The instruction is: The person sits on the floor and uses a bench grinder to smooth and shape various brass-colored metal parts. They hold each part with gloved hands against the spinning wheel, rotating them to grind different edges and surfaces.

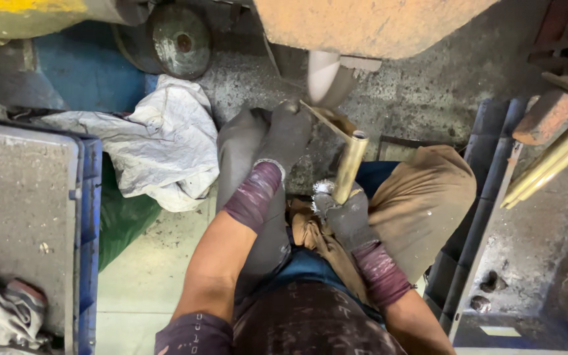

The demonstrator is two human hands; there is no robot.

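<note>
Meanwhile, gloved right hand (pixel 348 220) grips a brass tube (pixel 350 165), left hand (pixel 288 135) closed on its upper end at the buffing wheel (pixel 325 77); more brass rods (pixel 550 164) wait unpolished.

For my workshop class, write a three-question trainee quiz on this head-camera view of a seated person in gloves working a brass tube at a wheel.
1. True or false: both hands wear dark gloves.
2. Which hand grips the brass tube at its lower end? A) left hand B) right hand C) neither
3. What lies crumpled on the floor to the person's left, beside the blue crate?

Key
1. True: the left hand and right hand are both gloved.
2. B: the right hand holds the lower end, while the left hand is up near the tube's top, by the pale wheel.
3. A white sack.
</note>
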